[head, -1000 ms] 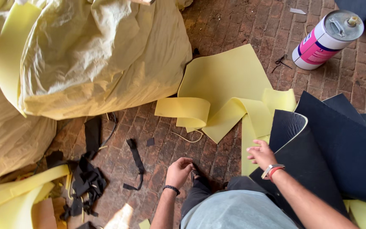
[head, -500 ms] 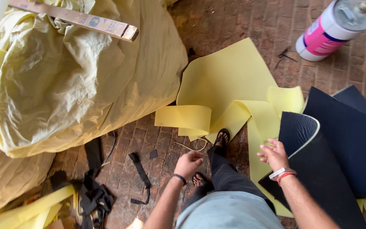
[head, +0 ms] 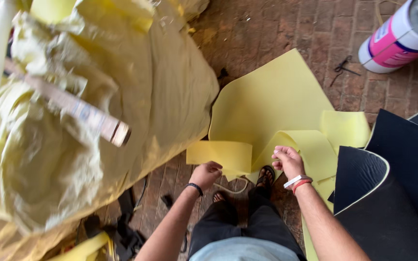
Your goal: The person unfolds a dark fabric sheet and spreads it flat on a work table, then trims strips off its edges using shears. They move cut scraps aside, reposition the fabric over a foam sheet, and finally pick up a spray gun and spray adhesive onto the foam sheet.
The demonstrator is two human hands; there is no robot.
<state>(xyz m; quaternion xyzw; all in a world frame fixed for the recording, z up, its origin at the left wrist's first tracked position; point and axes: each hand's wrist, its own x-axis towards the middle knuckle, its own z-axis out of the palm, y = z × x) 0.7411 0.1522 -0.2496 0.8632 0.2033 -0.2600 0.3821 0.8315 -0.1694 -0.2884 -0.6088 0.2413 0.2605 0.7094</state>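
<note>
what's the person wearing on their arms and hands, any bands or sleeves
Both forearms are bare, no sleeves or gloves. The left hand has a thin dark band at the wrist. The right hand has two thin wristbands side by side, one white and one red.

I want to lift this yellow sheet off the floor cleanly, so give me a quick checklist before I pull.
1. Left hand on the yellow sheet, at its folded strip: ok.
2. Right hand pinching the sheet's fold: ok.
3. Feet off the sheet: cannot tell, the sandals sit right at its edge.
4. Black mat off the sheet: not ok, it overlaps the right side.
5. Can clear of the sheet: ok.
</note>
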